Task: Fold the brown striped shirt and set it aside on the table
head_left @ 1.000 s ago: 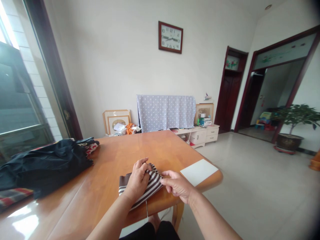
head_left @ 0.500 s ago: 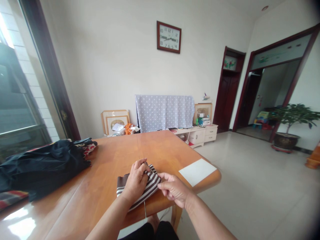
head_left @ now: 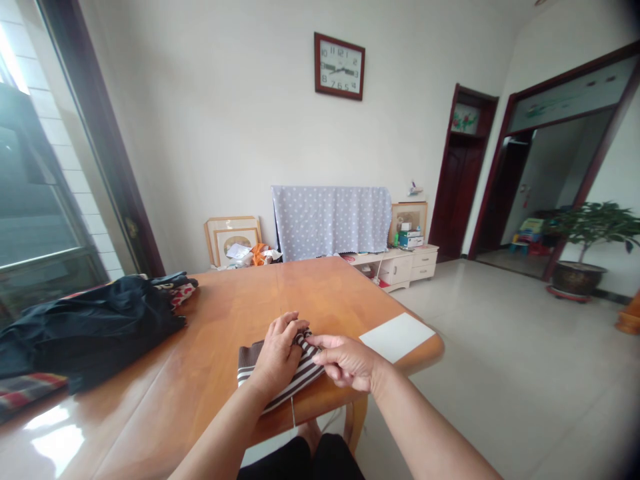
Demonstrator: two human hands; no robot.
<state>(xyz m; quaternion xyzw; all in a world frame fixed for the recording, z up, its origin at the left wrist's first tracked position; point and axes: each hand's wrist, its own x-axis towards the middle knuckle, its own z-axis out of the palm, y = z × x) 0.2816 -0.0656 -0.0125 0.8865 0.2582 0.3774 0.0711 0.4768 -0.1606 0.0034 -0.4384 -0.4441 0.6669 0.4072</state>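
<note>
A brown-and-white striped knit cloth [head_left: 306, 377] with a plain brown ribbed part on its left lies folded near the front edge of the wooden table [head_left: 320, 287]. My left hand [head_left: 278, 350] rests across its middle, fingers bent and gripping a bunched fold at the far side. At the cloth's right edge, my right hand [head_left: 345, 361] pinches the striped fabric between thumb and forefinger, its other fingers curled. Part of the cloth is hidden beneath my left hand.
A white sheet [head_left: 397, 337] lies near the table's right corner. Dark clothes [head_left: 115, 327] are heaped at the left. Beyond the table stands a low white cabinet [head_left: 400, 270] beside a dotted cloth cover [head_left: 333, 223]. A potted plant [head_left: 580, 277] is on the floor at right.
My right hand has shifted up and inward over the cloth's right edge. The left hand stays on the cloth, and the whole view has tilted slightly.
</note>
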